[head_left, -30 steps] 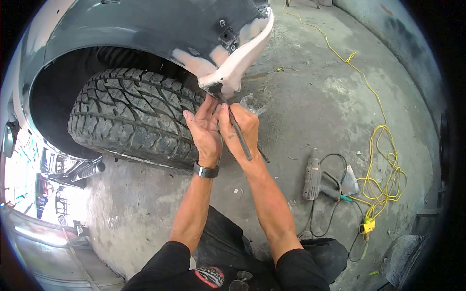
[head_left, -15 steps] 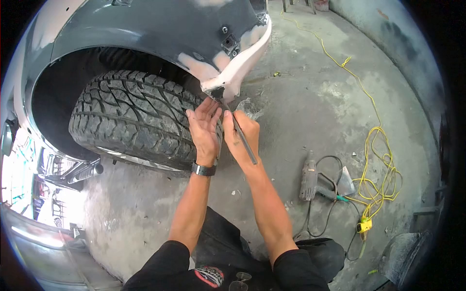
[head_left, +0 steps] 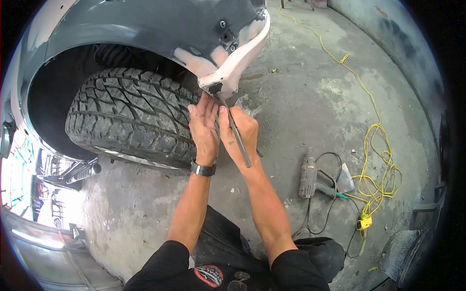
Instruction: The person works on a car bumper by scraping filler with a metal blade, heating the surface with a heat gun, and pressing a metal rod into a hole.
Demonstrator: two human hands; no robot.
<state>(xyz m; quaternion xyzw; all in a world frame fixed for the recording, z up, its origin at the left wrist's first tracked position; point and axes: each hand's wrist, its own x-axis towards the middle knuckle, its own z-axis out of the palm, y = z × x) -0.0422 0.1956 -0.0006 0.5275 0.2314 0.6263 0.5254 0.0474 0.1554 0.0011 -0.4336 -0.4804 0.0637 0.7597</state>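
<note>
My right hand is closed around a thin dark rod, whose upper end reaches the lower tip of the fender. My left hand is palm up with fingers extended, its fingertips just under that tip and partly hidden by it. Pale filler covers the corner of the dark grey fender, with a black patch near its bottom end. Left of my hands is the large treaded tire in the wheel arch.
A grey power tool lies on the concrete floor at right, beside a flat pale plate. A yellow cord is coiled farther right, with a yellow connector. A bent panel lies at lower right.
The outer end of the rod has shifted slightly with my right hand. My left hand stays under the fender tip. The whole view has moved a little.
</note>
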